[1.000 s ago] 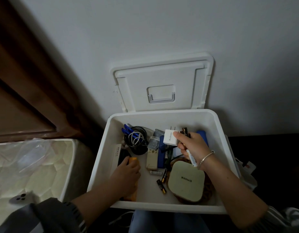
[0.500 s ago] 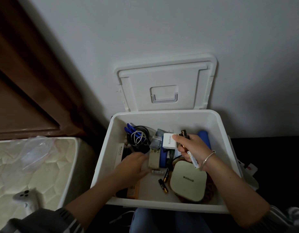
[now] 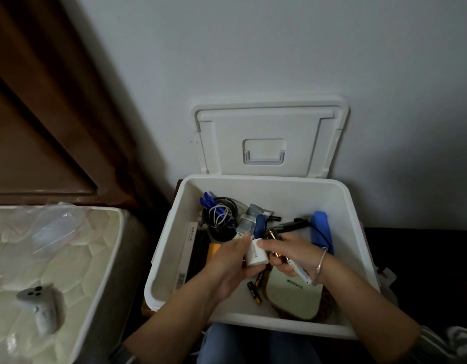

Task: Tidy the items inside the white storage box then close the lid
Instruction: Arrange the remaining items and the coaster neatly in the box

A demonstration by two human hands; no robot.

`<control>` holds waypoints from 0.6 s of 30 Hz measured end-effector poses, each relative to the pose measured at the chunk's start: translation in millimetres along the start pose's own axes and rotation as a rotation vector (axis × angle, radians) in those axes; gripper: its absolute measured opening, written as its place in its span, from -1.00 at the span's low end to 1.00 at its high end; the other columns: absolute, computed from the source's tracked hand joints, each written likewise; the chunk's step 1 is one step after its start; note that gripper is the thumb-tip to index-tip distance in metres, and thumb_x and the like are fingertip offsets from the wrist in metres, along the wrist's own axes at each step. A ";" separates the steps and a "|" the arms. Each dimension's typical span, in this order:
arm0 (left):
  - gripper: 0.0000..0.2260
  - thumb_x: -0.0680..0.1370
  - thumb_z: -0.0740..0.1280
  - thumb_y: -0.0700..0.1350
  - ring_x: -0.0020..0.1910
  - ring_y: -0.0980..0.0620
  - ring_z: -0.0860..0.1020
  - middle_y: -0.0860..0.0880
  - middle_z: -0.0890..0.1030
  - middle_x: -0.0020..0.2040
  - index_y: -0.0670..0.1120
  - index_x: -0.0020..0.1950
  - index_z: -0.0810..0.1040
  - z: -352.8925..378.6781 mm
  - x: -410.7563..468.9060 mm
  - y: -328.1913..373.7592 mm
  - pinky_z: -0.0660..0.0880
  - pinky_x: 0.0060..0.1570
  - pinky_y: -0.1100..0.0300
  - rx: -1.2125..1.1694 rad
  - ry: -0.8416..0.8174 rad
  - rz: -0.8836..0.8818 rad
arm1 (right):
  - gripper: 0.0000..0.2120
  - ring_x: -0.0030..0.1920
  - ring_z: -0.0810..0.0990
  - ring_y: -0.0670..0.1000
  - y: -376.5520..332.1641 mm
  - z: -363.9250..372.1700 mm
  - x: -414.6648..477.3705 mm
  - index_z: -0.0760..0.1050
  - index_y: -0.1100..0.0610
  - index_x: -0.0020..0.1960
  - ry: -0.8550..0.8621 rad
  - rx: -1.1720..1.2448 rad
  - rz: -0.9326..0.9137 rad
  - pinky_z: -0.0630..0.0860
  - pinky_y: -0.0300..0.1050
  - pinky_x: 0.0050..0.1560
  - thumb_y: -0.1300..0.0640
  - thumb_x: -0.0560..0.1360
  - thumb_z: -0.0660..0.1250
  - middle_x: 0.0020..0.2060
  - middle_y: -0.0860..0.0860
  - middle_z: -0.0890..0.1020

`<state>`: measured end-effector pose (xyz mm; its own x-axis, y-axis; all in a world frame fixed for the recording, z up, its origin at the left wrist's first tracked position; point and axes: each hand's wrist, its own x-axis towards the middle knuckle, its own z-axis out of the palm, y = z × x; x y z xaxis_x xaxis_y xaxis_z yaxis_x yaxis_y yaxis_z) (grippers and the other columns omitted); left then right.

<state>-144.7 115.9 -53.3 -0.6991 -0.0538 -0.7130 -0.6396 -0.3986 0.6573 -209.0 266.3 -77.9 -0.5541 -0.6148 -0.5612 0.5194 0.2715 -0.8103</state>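
Left hand (image 3: 227, 261) has crossed from the left side of the white storage box (image 3: 164, 248) to its centre and grips the white charger (image 3: 256, 252). Right hand (image 3: 292, 254) holds a white stick (image 3: 300, 271), forefinger on charger. Lid (image 3: 269, 127) stands open against wall (image 3: 253, 48); batteries (image 3: 254, 292) lie loose. Tidying unfinished, closing pending.

A quilted cream mattress (image 3: 77, 258) carries a grey controller (image 3: 40, 311) and crumpled clear plastic bag (image 3: 54, 227).

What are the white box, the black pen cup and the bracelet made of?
Box: probably plastic, smooth matt white, moulded rounded corners. Pen cup: seemingly black metal mesh, fine grid on its wall. Bracelet: likely metal, thin, silvery, with a glint.
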 end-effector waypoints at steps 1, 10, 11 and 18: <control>-0.67 0.65 0.16 0.00 -0.04 -0.11 0.64 -0.24 0.64 0.05 -0.24 0.15 0.54 -1.7 -0.4 -1.6 0.63 -0.23 0.18 0.014 0.031 0.009 | -0.76 -0.61 0.31 -0.10 -0.4 0.8 -0.1 0.55 0.16 -0.08 -0.011 0.007 0.013 0.22 -0.32 -0.65 -0.03 0.46 0.38 -0.49 0.02 0.46; -0.68 0.61 0.22 0.02 -0.08 -0.09 0.66 -0.27 0.64 0.03 -0.22 0.12 0.53 -67.2 -13.3 1.6 0.59 -0.36 0.22 -0.169 0.130 0.074 | -0.73 -0.68 0.37 -0.14 -11.0 -21.4 0.3 0.49 0.24 -0.16 -0.196 0.806 0.218 0.30 -0.34 -0.75 0.06 0.35 0.48 -0.51 0.03 0.41; -0.69 0.62 0.21 0.03 -0.07 -0.09 0.66 -0.27 0.64 0.03 -0.21 0.13 0.52 -73.4 -14.2 0.4 0.59 -0.35 0.20 -0.172 0.119 0.073 | -0.68 -0.67 0.39 -0.13 -11.6 -22.9 0.6 0.49 0.24 -0.16 -0.231 0.863 0.216 0.32 -0.35 -0.74 0.12 0.27 0.56 -0.51 0.04 0.42; -0.73 0.60 0.25 -0.21 0.06 -0.11 0.55 -0.22 0.52 0.15 -0.23 0.29 0.41 -75.6 -2.4 -3.3 0.59 -0.15 0.15 0.160 0.059 -0.002 | -0.58 -0.72 0.31 -0.14 -12.2 -25.8 3.5 0.47 0.23 -0.17 -0.245 0.825 0.186 0.21 -0.35 -0.79 0.19 0.13 0.64 -0.52 0.03 0.41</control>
<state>-116.7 48.1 -72.3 -0.6807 -0.1088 -0.7244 -0.6871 -0.2478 0.6829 -234.1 279.9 -74.4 -0.3080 -0.7815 -0.5427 0.9441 -0.1805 -0.2759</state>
